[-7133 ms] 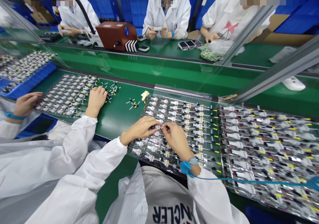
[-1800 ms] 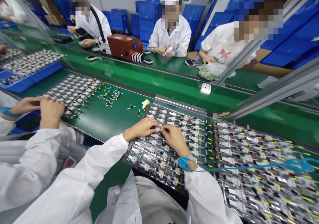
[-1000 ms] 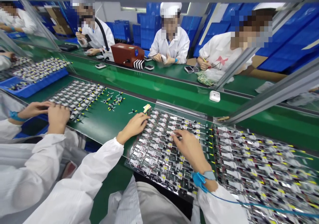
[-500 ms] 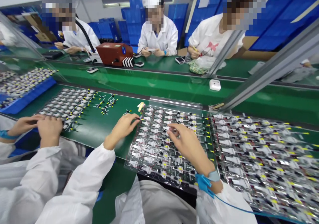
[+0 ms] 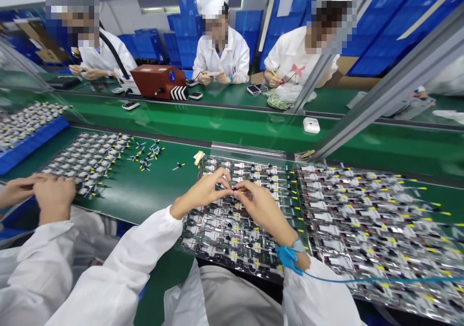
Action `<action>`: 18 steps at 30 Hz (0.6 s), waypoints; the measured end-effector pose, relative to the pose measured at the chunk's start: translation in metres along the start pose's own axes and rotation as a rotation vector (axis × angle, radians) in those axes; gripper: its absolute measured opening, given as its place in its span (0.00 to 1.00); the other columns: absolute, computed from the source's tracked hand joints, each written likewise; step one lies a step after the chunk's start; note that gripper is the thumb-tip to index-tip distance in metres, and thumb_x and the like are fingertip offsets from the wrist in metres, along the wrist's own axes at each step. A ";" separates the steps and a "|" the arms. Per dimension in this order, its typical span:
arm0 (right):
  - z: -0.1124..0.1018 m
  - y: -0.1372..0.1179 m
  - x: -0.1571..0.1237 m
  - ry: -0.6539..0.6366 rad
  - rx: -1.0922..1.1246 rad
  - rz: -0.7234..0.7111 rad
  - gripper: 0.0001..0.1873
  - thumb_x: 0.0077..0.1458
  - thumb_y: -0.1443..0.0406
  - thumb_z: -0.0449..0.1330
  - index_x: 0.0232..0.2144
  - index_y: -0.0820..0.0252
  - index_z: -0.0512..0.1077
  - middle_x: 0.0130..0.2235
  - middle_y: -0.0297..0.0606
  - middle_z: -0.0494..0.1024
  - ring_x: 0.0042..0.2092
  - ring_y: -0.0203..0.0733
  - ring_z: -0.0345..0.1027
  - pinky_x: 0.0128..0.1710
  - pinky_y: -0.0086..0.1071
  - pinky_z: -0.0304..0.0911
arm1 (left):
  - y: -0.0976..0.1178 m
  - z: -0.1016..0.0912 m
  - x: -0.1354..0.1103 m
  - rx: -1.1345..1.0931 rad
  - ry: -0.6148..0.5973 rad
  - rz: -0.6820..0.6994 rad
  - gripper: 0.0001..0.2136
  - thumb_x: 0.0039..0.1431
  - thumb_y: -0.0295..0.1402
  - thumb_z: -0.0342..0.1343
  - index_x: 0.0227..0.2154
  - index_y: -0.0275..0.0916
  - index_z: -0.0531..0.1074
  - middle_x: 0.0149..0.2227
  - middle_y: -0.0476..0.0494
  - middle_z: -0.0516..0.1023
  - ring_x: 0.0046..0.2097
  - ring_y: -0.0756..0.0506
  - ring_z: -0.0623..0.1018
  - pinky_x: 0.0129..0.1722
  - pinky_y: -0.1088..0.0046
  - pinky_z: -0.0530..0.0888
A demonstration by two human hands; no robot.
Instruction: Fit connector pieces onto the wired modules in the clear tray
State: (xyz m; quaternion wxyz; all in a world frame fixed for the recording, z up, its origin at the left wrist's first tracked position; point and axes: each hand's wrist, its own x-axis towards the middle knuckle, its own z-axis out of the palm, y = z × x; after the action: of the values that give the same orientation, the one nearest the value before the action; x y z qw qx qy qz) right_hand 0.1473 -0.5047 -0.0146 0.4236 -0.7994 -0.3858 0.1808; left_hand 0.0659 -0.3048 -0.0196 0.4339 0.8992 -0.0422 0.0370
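Note:
My left hand (image 5: 206, 189) and my right hand (image 5: 258, 204) meet fingertip to fingertip above a clear plastic tray (image 5: 250, 149). Both pinch at the same spot; whatever sits between the fingertips is too small and covered to name. Beneath them the tray holds rows of small white electronic parts (image 5: 217, 222) with dark wires and yellow-tipped pieces. A blue wrist strap (image 5: 289, 258) with a cord goes round my right wrist. Part of the tray's middle is hidden under my hands.
Another full tray (image 5: 337, 219) lies on the right. On the green bench (image 5: 163, 190) are a pile of small yellow-tipped pieces (image 5: 145, 156) and a single one (image 5: 178, 166). A co-worker's hands (image 5: 54, 195) are over a tray at left. A metal post (image 5: 348, 118) slants across the right.
My left hand has moved right, from the tray's left edge to my right hand. The fingertips of both hands now meet. The view has shifted slightly.

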 end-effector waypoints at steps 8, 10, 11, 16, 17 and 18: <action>0.003 0.019 0.000 0.111 -0.113 0.042 0.14 0.63 0.62 0.53 0.46 0.56 0.76 0.36 0.39 0.82 0.37 0.46 0.74 0.38 0.36 0.62 | -0.049 -0.003 0.002 0.594 -0.119 0.209 0.16 0.68 0.22 0.48 0.49 0.42 0.76 0.48 0.41 0.77 0.51 0.41 0.73 0.53 0.62 0.69; 0.003 0.021 0.001 0.112 -0.150 0.027 0.16 0.64 0.62 0.52 0.47 0.55 0.77 0.39 0.40 0.82 0.38 0.47 0.74 0.40 0.37 0.62 | -0.056 -0.002 0.001 0.676 -0.133 0.243 0.17 0.67 0.23 0.50 0.52 0.44 0.76 0.50 0.40 0.75 0.51 0.41 0.72 0.52 0.63 0.69; 0.004 0.021 0.001 0.110 -0.167 0.023 0.16 0.64 0.63 0.52 0.47 0.55 0.77 0.40 0.41 0.82 0.39 0.47 0.74 0.41 0.37 0.62 | -0.057 -0.001 0.001 0.705 -0.137 0.262 0.17 0.67 0.23 0.51 0.52 0.44 0.76 0.50 0.40 0.74 0.50 0.41 0.72 0.51 0.63 0.69; 0.007 0.019 0.009 0.026 -0.220 0.065 0.12 0.62 0.65 0.55 0.43 0.56 0.77 0.36 0.38 0.81 0.37 0.45 0.73 0.38 0.34 0.59 | -0.058 -0.005 0.004 0.775 -0.185 0.365 0.17 0.65 0.22 0.51 0.51 0.45 0.75 0.49 0.41 0.74 0.47 0.42 0.72 0.49 0.64 0.68; 0.008 0.018 0.011 0.009 -0.239 0.070 0.11 0.61 0.66 0.56 0.43 0.55 0.76 0.36 0.37 0.80 0.36 0.44 0.72 0.38 0.33 0.58 | -0.059 -0.007 0.005 0.784 -0.199 0.383 0.17 0.65 0.22 0.51 0.51 0.45 0.75 0.49 0.41 0.74 0.47 0.42 0.72 0.49 0.64 0.68; 0.009 0.018 0.014 -0.003 -0.263 0.071 0.10 0.61 0.66 0.56 0.42 0.55 0.76 0.35 0.37 0.80 0.36 0.44 0.71 0.37 0.33 0.57 | -0.059 -0.008 0.005 0.791 -0.210 0.396 0.17 0.64 0.21 0.51 0.51 0.45 0.75 0.50 0.40 0.73 0.48 0.42 0.71 0.49 0.64 0.68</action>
State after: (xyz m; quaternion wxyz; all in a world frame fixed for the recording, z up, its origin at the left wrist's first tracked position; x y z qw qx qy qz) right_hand 0.1590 -0.4958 -0.0336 0.3079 -0.8609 -0.3782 0.1447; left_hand 0.0773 -0.2620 -0.0597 0.0349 0.9693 -0.2399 0.0410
